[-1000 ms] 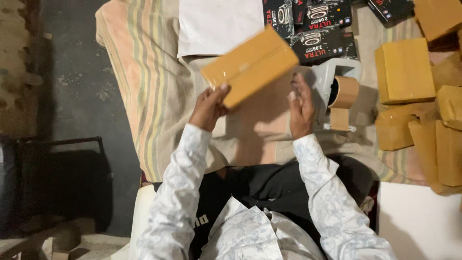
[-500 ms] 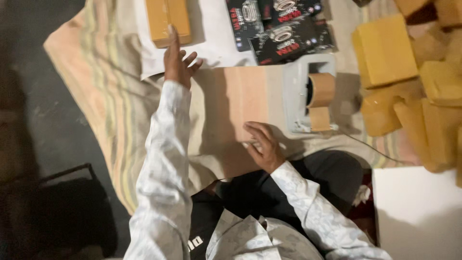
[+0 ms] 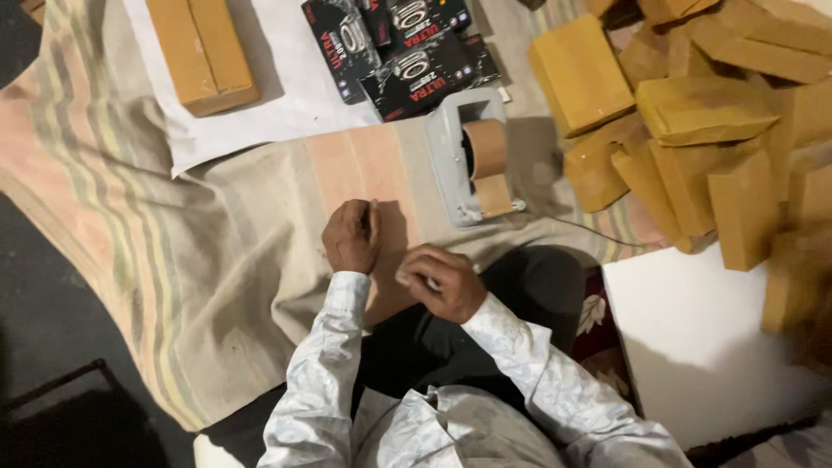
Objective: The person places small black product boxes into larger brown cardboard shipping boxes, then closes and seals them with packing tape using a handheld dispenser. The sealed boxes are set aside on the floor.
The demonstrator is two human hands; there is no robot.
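Left hand (image 3: 351,236) curled, pinching a thin pale item; contents unclear. Right hand (image 3: 440,279) loosely closed, grip indeterminate. Both rest on the striped cloth (image 3: 217,251), near the tape dispenser (image 3: 472,156) for reach.

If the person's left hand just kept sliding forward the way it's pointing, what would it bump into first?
The left hand points up the striped cloth. Straight ahead the cloth looks free, then comes the white sheet's edge and the black printed packs. The tape dispenser sits just right of that line, though depth is unclear.
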